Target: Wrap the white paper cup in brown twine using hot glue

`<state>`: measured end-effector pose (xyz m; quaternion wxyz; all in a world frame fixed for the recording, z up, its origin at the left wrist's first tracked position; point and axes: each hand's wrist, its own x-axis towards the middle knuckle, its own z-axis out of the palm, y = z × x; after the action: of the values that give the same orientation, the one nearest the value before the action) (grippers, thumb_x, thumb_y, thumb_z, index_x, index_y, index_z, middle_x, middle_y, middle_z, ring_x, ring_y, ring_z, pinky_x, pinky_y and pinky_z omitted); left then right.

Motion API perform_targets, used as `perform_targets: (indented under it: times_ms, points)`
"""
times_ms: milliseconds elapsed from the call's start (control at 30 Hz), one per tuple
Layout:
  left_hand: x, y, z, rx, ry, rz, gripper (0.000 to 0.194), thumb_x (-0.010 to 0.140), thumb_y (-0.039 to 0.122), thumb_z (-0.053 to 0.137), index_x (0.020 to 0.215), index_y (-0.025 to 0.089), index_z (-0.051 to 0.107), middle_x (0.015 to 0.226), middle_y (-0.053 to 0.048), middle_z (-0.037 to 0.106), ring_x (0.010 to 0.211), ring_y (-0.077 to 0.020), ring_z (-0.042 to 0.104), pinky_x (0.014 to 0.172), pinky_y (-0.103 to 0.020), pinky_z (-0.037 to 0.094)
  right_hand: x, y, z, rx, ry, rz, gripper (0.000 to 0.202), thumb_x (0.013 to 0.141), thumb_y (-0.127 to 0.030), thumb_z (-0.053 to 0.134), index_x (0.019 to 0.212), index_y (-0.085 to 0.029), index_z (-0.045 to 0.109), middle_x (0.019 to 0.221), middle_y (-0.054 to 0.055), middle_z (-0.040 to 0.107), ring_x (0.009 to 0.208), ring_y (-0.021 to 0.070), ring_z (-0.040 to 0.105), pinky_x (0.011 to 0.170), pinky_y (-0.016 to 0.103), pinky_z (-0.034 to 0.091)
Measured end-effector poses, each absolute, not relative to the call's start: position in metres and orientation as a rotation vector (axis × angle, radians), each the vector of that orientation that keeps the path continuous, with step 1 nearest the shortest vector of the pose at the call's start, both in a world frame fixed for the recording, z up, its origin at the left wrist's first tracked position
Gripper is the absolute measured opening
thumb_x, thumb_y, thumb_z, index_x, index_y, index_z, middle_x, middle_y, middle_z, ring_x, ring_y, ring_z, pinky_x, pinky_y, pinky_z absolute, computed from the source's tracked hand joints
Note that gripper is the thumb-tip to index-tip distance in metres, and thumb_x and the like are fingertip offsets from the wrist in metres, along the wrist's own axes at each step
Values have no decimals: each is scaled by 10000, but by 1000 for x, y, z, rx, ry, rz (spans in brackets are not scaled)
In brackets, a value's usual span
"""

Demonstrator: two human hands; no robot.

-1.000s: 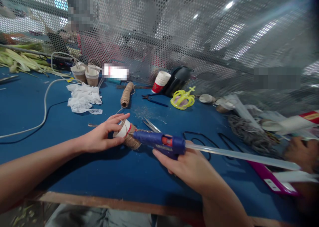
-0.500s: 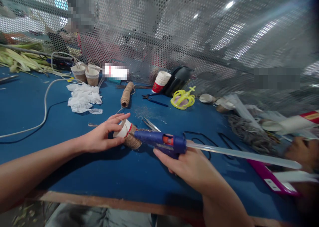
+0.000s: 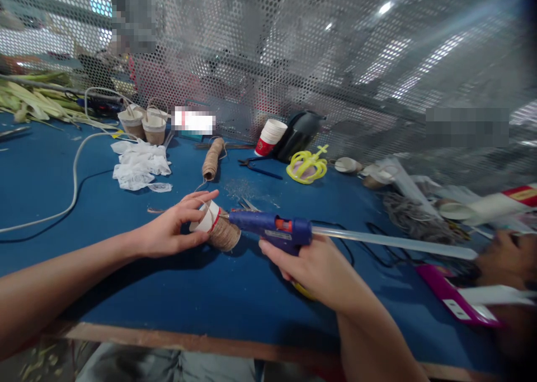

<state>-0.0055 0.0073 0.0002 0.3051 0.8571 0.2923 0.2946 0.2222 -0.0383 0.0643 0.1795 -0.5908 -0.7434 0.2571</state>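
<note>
My left hand (image 3: pixel 180 225) grips a paper cup (image 3: pixel 205 220) that lies tilted, its lower part wrapped in brown twine (image 3: pixel 225 235). A strand of that twine runs over the white part, under my fingers. In my right hand (image 3: pixel 310 264) is a blue hot glue gun (image 3: pixel 268 225) with a long clear glue stick (image 3: pixel 394 242) out of its back. Its nozzle points left and meets the cup near the red band and the edge of the twine. Scissors (image 3: pixel 250 204) lie behind the gun, partly hidden. A twine roll (image 3: pixel 213 159) lies beyond my left hand.
White gloves (image 3: pixel 141 165), twine-wrapped cups (image 3: pixel 154 127) and a cable lie at the left. Pliers (image 3: pixel 260 168), stacked paper cups (image 3: pixel 271 138), a black kettle-like jug (image 3: pixel 301 136) and a yellow crown (image 3: pixel 307 165) stand toward the mesh screen. A purple power strip (image 3: pixel 457 298) and another person's hand (image 3: pixel 503 256) are at the right.
The glue gun's body has risen slightly and its nozzle has shifted a little up and right along the cup. The left hand and the cup have hardly moved.
</note>
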Motion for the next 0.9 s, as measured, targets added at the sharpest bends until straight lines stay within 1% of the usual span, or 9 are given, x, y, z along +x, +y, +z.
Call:
perform_targets:
  times_ms: [100,233,467,733,833,900]
  points:
    - [-6,8,-1,2269,775,788,170,802,237,508,896,138,609,1368,-148,383,1320,-275,224,1040,-448,251,222,-36,63,-1680,-2095,704,273,754,-297,506,502,-201,465,395,-42,502,387,109,513,442,220,427]
    - [-6,8,-2,2270,771,792,166,801,240,513,889,137,609,1371,-148,379,1320,-271,225,1047,-437,243,222,-34,60,-1677,-2108,688,302,760,-300,503,479,-197,458,388,-38,504,387,107,508,461,224,430]
    - [-6,8,-3,2266,751,811,165,808,248,504,885,147,610,1358,-136,404,1320,-268,227,1048,-439,239,221,-32,60,-1653,-2104,681,250,756,-280,503,521,-196,492,400,-41,506,396,109,519,456,216,433]
    - [-6,8,0,2259,790,779,182,803,240,515,929,151,610,1355,-135,408,1319,-267,231,1048,-458,236,222,-40,63,-1677,-2069,789,279,746,-314,506,490,-209,468,390,-41,495,391,114,524,440,210,445]
    - [-6,8,0,2257,805,767,187,805,242,515,939,153,612,1359,-129,403,1322,-269,221,1053,-466,226,222,-42,61,-1674,-2114,719,243,747,-311,508,526,-209,493,378,-48,496,368,112,503,414,216,417]
    - [-6,8,-1,2256,817,762,199,806,246,513,952,150,609,1374,-132,379,1324,-277,209,1054,-475,219,222,-44,60,-1660,-2168,631,222,743,-311,511,545,-211,519,380,-45,501,396,125,519,423,226,408]
